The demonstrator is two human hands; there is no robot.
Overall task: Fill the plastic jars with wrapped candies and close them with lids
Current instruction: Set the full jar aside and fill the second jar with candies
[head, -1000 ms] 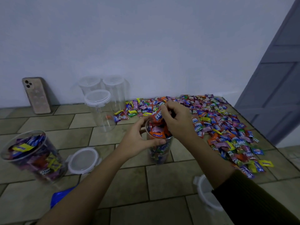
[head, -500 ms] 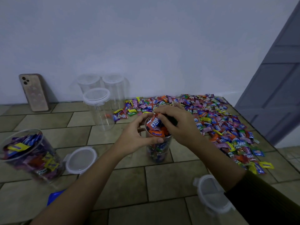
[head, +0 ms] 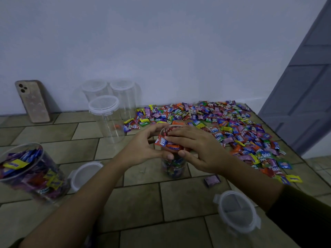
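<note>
Plastic jar (head: 172, 167) sits half hidden under right hand (head: 198, 149) (left hand (head: 143, 149) grips it).

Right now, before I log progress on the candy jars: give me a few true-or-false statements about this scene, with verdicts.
1. The middle jar is heaped with candies above its rim. True.
2. The right hand holds a lid. False: its fingers lie flat on the candies.
3. The left jar has its lid on. False: it is open, and a loose lid lies beside it.
4. The three empty jars near the wall have lids on. True.
5. The phone lies flat. False: it leans against the wall.
</note>
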